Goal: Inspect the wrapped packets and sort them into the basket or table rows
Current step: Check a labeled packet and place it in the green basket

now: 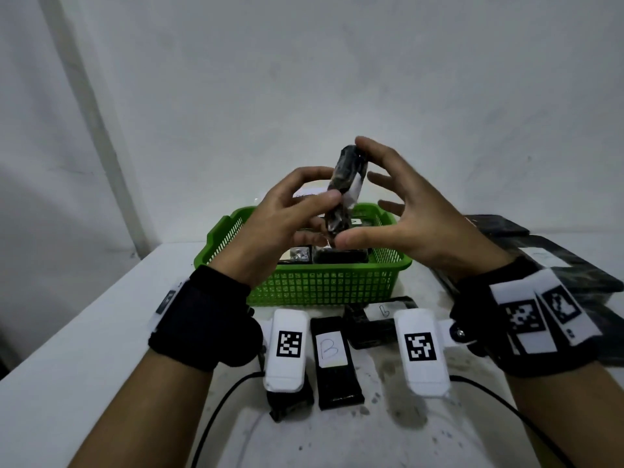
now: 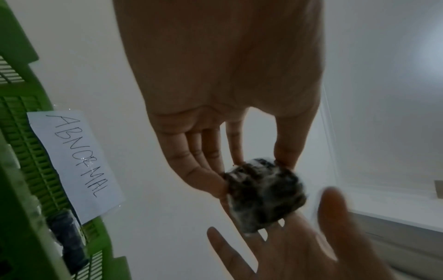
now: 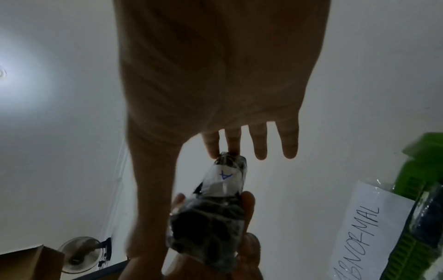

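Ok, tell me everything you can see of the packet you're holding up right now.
The held packet is a dark, oblong bundle in glossy clear wrap, raised roughly upright above the green basket. A white label on it bears a handwritten blue A. The left hand pinches its lower part; the right hand touches its top end with fingertips and its bottom with the thumb. Contents can't be made out.
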Demonstrator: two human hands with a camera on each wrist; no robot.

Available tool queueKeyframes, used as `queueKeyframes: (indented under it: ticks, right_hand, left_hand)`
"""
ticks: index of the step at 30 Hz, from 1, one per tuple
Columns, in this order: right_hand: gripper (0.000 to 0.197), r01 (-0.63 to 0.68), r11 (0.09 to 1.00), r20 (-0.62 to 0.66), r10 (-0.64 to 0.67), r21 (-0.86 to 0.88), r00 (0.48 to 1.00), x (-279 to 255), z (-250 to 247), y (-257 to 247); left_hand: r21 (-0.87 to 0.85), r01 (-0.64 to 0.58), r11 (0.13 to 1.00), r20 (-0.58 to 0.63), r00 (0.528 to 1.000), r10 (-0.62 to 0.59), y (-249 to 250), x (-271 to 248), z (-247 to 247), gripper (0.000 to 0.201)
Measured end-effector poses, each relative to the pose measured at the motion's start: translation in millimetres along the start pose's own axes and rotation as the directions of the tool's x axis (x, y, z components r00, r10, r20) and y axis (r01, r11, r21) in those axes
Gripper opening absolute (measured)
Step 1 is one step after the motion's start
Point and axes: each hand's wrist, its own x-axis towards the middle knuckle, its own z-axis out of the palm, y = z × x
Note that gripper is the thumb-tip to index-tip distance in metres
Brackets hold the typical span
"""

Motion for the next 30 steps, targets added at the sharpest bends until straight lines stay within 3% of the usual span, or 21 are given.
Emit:
queueKeyframes:
  ticks: [2, 4, 6, 8, 10, 12, 16, 19, 24, 27, 30]
  right_hand:
    - [0.117, -0.010, 1.000, -0.003, 0.010, 0.020, 1.000, -1, -2, 0]
    - [0.112, -0.047, 0.997, -0.098, 0.053, 0.064, 0.994, 1, -8, 1]
    - [0.103, -0.067, 0.993, -0.152, 0.081, 0.092, 0.985, 2, -15, 0]
    - [0.081, -0.042, 0.996, -0.151, 0.054, 0.081, 0.987, 1, -18, -1]
    - [0.046, 0.014, 0.998, -0.176, -0.003, 0.062, 0.984, 0, -16, -5]
    - [0.030, 0.079, 0.992, -0.218, -0.055, 0.102, 0.974, -1, -14, -7]
    - [0.025, 0.165, 0.982, -0.282, -0.132, 0.096, 0.950, 0, -9, -8]
    - [0.029, 0.148, 0.987, -0.228, -0.132, 0.056, 0.965, 0, -6, -9]
    - [0.021, 0.081, 0.964, -0.123, -0.051, 0.253, 0.991, 0, -10, -11]
    - [0.006, 0.084, 0.945, -0.138, -0.042, 0.317, 0.989, 2, -9, -11]
    - [0.008, 0.131, 0.923, -0.194, -0.062, 0.363, 0.979, 2, -6, -12]
  left_hand:
    - [0.014, -0.015, 1.000, -0.005, 1.000, 0.015, 0, -1, -1, 0.048]
    - [0.039, -0.026, 0.999, 0.020, 0.999, 0.025, 1, -3, -1, 0.062]
    - [0.082, -0.036, 0.996, 0.072, 0.997, 0.030, 2, -4, 1, 0.062]
    - [0.131, -0.052, 0.990, 0.101, 0.994, 0.039, 1, -4, 2, 0.055]
    - [0.153, -0.074, 0.985, 0.123, 0.991, 0.056, 1, -5, 4, 0.050]
    - [0.139, -0.090, 0.986, 0.140, 0.988, 0.071, 1, -6, 6, 0.045]
    - [0.138, -0.135, 0.981, 0.096, 0.988, 0.123, -2, -3, 5, 0.040]
    - [0.177, -0.164, 0.970, 0.083, 0.985, 0.151, -5, -1, 1, 0.038]
    - [0.200, -0.232, 0.952, 0.048, 0.973, 0.227, -5, 0, -2, 0.043]
    - [0.248, -0.281, 0.927, 0.034, 0.959, 0.282, -5, 1, -2, 0.043]
    - [0.285, -0.291, 0.914, 0.022, 0.955, 0.297, -6, 1, -3, 0.042]
